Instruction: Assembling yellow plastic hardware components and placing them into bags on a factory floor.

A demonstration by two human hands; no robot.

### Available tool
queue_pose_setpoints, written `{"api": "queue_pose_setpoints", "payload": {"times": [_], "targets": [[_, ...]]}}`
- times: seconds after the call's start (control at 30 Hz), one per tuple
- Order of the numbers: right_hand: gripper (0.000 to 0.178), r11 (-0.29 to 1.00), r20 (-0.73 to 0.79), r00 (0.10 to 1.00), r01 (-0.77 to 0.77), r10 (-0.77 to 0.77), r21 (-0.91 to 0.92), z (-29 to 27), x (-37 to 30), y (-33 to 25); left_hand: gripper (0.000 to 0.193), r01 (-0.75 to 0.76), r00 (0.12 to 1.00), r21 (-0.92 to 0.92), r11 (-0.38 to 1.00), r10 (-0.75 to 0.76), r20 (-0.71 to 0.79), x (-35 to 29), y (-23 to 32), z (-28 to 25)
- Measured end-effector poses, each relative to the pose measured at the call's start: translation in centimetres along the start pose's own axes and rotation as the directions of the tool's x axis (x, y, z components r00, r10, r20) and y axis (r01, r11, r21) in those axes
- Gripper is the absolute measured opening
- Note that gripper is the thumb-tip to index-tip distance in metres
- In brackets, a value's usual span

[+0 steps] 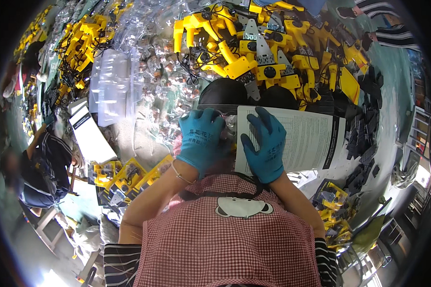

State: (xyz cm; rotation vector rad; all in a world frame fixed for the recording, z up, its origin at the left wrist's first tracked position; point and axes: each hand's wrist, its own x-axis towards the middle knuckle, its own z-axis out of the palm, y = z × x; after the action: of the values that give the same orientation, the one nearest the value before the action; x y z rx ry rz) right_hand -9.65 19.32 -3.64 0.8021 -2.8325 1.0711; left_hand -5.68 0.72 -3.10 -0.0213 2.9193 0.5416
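left hand (201,138) in a blue knit glove, fingers (203,116) curled down together over a clear plastic bag (229,125); whether they pinch it cannot be told. thin bracelet at the wrist, forearm bare, coming up from the lower edge.

right hand (266,146), same kind of glove, fingers (266,119) spread and lying flat on a printed sheet (301,141), thumb out to the left at the sheet's edge. the two hands are just beside each other, the bag between them.

the sheet: one, white paper, dense small print, dark band down its right side, lying on the worktop directly ahead of the person's chest. behind it two black rounded shapes (222,93).

further out: a heap of yellow plastic tools (268,52) with black knobs and grey metal plates, too many to count, tangled with black cords. left of the hands, crumpled clear bags (115,86) and one white booklet (88,131). black flat pieces (364,138) stacked at right. packed yellow tools in clear packs (129,174) below left.

red-and-white checked apron (225,239). another person (48,162) sits at far left.
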Motion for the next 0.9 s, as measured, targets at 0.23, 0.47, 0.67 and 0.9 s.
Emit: {"api": "queue_pose_setpoints", "payload": {"times": [0.23,0.47,0.67,0.9], "targets": [[0.037,0.954,0.157,0.945,0.297,-0.288,-0.039,0.3,1.5,-0.4,0.045,0.051,0.953,-0.185,0.981,-0.103,-0.285,-0.5,-2.4,-1.7],[0.027,0.905,0.299,0.89,0.398,-0.343,-0.147,1.4,1.2,-1.5,0.025,0.209,0.94,-0.846,0.49,-0.34,0.035,-2.2,-4.1,0.2],[0.025,0.872,0.346,0.879,0.423,-0.328,-0.248,0.8,0.8,-2.3,0.041,0.213,0.71,-0.954,0.213,-0.704,0.002,-1.4,-1.6,2.5],[0.033,0.846,0.379,0.835,0.495,-0.399,-0.2,1.5,0.1,-2.3,0.039,0.339,0.84,-0.938,0.071,-0.471,0.268,-1.8,-2.4,3.1]]}}
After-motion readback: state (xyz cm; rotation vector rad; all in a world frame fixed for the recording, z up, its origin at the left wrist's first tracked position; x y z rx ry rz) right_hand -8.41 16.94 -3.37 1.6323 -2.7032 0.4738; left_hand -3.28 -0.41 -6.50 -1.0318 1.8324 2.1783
